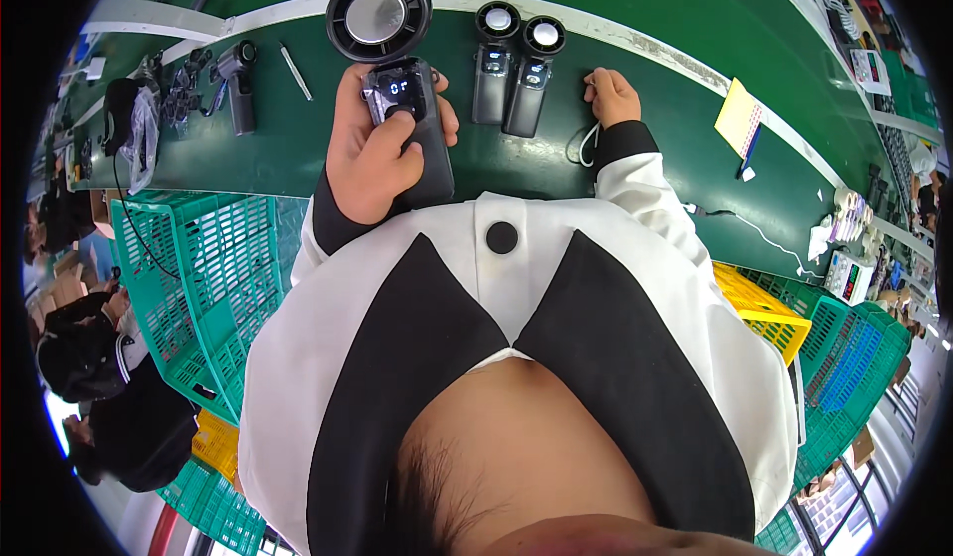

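Note:
My left hand is wrapped round the dark handle of a handheld fan, its thumb on the front below a lit display. The round black fan head with a silver disc points up, away from me. To its right two more handheld fans lie side by side on the green table, one fan left of the other fan. My right hand rests on the table right of them, fingers curled in, with nothing visible in it. A pale cord loop lies by its wrist.
Another dark handheld fan, a pen-like tool, and bagged black parts lie at left. Yellow paper sits at right, near a white cable. Green crates and a yellow crate flank me. A person sits at left.

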Motion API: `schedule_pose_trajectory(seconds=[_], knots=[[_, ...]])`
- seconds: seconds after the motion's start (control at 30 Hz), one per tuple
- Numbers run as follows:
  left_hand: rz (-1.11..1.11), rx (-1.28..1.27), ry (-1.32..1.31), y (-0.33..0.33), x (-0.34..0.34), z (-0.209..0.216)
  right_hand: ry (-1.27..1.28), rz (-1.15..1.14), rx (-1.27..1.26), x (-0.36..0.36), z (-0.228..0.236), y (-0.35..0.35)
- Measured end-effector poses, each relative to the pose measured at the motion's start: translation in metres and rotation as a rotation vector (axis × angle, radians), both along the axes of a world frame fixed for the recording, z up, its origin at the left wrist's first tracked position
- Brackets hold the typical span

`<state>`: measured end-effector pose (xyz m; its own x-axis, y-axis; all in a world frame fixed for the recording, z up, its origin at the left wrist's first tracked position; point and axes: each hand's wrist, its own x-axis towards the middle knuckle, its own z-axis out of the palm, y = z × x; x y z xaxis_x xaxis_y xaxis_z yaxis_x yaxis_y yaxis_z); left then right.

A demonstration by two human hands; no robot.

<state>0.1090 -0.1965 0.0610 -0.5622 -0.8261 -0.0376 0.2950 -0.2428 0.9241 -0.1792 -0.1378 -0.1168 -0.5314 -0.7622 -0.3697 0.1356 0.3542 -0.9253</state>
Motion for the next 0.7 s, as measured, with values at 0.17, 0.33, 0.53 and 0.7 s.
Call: schedule_pose_trajectory(seconds=[0.17, 0.33, 0.53, 0.7], knots=[[0.009, 0.049, 0.012, 0.001, -0.001, -0.002, 0.013, 0.001, -0.004, 0.0, -0.002, 0.0], [0.012, 0.027, -0.041, 0.005, -0.003, -0.005, 0.023, -0.002, -0.018, 0.0, -0.002, 0.0], [-0.007, 0.083, -0.106, 0.003, -0.005, -0.012, 0.056, 0.002, -0.012, 0.002, -0.001, 0.001], [0.011, 0.081, -0.118, 0.003, -0.006, -0.019, 0.055, -0.001, 0.005, 0.002, 0.0, 0.001]])
